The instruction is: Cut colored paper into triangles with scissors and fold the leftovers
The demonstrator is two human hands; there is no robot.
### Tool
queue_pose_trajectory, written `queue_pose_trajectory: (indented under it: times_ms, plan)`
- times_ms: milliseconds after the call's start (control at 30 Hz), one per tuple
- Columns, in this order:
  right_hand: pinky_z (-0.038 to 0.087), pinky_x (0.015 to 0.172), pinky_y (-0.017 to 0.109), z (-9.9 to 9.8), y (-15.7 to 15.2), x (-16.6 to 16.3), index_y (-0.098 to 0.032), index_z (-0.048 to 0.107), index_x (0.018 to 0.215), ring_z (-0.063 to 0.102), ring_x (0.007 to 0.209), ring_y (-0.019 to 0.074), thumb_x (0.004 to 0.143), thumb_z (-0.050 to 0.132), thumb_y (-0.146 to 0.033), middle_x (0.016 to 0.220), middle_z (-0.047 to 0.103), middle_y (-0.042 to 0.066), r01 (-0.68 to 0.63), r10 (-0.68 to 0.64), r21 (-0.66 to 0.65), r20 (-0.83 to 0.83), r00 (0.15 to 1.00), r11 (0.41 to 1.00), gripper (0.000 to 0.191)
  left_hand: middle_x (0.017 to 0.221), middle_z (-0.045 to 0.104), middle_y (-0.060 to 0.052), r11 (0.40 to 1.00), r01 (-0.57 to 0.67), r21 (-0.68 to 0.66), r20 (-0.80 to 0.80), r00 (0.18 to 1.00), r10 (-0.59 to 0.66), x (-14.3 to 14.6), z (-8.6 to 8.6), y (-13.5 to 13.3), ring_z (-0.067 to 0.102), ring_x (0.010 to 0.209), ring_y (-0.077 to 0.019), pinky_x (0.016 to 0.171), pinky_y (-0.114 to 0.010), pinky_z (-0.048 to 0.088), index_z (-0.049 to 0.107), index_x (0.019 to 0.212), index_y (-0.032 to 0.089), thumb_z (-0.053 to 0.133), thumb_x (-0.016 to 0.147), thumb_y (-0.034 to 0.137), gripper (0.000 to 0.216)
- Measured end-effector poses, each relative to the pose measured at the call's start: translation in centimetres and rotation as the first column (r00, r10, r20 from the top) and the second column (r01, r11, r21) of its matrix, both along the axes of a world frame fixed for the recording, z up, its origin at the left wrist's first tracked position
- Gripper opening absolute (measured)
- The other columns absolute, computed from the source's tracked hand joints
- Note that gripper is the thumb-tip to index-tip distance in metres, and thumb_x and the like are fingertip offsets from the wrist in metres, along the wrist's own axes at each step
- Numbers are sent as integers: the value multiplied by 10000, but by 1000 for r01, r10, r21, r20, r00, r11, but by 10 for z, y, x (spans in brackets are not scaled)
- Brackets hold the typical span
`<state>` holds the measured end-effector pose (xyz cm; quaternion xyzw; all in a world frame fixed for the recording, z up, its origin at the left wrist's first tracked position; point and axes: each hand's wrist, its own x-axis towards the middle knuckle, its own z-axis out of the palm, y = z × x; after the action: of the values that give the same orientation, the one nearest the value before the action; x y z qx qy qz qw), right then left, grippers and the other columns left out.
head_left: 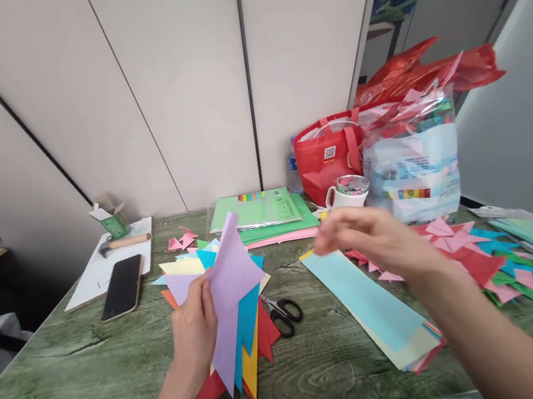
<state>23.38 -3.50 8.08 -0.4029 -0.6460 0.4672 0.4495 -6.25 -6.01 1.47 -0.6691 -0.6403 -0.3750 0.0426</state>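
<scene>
My left hand (197,321) pinches a folded piece of lavender paper (228,279) by its left edge. Beneath it lies a fanned pile of folded coloured papers (255,363) in blue, yellow, red and orange. My right hand (366,234) hovers over the far end of a stack of paper strips (371,304), a light blue one on top. Its fingers stretch to the left, loosely curved and a little blurred, with nothing visible in them. Black-handled scissors (285,314) rest on the table between the pile and the strips.
Folded paper pieces (488,259) heap at the right, near a clear bag (412,163) and a red bag (328,159). A white mug (347,192) and green paper packs (258,211) stand at the back. At left are a phone (123,287) and a hammer (124,243).
</scene>
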Motion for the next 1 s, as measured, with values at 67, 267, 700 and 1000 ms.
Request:
queue_pose_trajectory:
  times_ms: [67, 267, 700, 1000]
  plan:
    - [513, 846, 400, -12, 18, -17, -222, 588, 1052, 623, 1006, 246, 696, 707, -409, 1045, 671, 91, 163, -165, 72, 17, 986, 984, 419, 646, 623, -9, 989, 43, 143, 67, 996, -53, 11, 12, -1, 531, 472, -135, 507, -232, 370, 601, 917, 179, 388, 875, 283, 241]
    - [528, 814, 430, -51, 66, -30, -182, 497, 1190, 664, 915, 261, 595, 804, -386, 1060, 680, 130, 49, -108, -293, -189, 976, 955, 700, 509, 435, 68, 992, 73, 100, 421, 901, -108, 26, 23, 11, 367, 407, -96, 419, -200, 313, 581, 896, 183, 423, 876, 366, 242]
    - [520, 648, 302, -84, 62, -35, -114, 678, 797, 674, 646, 175, 488, 856, -295, 737, 726, 45, -283, 139, -497, -307, 941, 820, 399, 1261, 596, -107, 620, 712, -329, 753, 594, -283, 22, 4, 54, 573, 1108, -300, 882, -417, 496, 550, 1169, 188, 695, 693, 409, 545]
    - [525, 605, 249, -97, 92, -28, -114, 693, 737, 665, 591, 137, 654, 772, -362, 714, 731, 62, -280, 114, -598, -301, 947, 751, 273, 961, 735, -106, 629, 733, -260, 958, 278, 72, 0, -4, 72, 696, 822, -273, 732, -392, 555, 625, 1011, 138, 735, 688, 366, 411]
